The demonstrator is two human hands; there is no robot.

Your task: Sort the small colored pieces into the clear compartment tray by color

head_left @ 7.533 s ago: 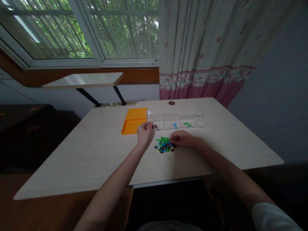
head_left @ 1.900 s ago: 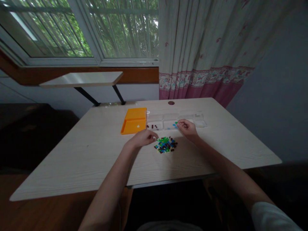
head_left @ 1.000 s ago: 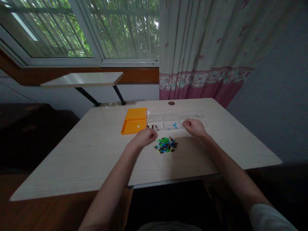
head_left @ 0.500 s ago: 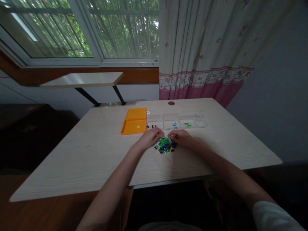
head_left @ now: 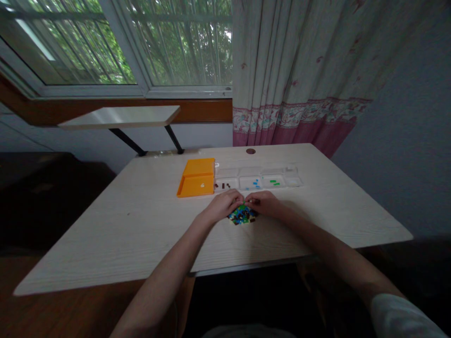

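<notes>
A pile of small building bricks (head_left: 243,216) in green, blue, dark brown and pale yellow lies on the table. My left hand (head_left: 227,204) is over the pile's upper left, fingers pinched together. From the right, my right hand (head_left: 264,203) meets it at the far edge of the pile, its fingers also closed. The fingertips of both nearly touch, with a bit of green between them; what they grip is too small to make out. Just beyond, a clear compartment box (head_left: 251,182) stands open, holding several brown, blue and green bricks in separate compartments.
Left of the clear box lies an open orange case (head_left: 197,185) with a small white piece inside. A raised white shelf (head_left: 123,117) on black legs stands at the table's back left. The pale wooden table (head_left: 141,234) has a round hole near its back edge.
My left hand has moved right and now covers the pile's left part, its fingertips close to the right hand's. The right hand has barely shifted.
</notes>
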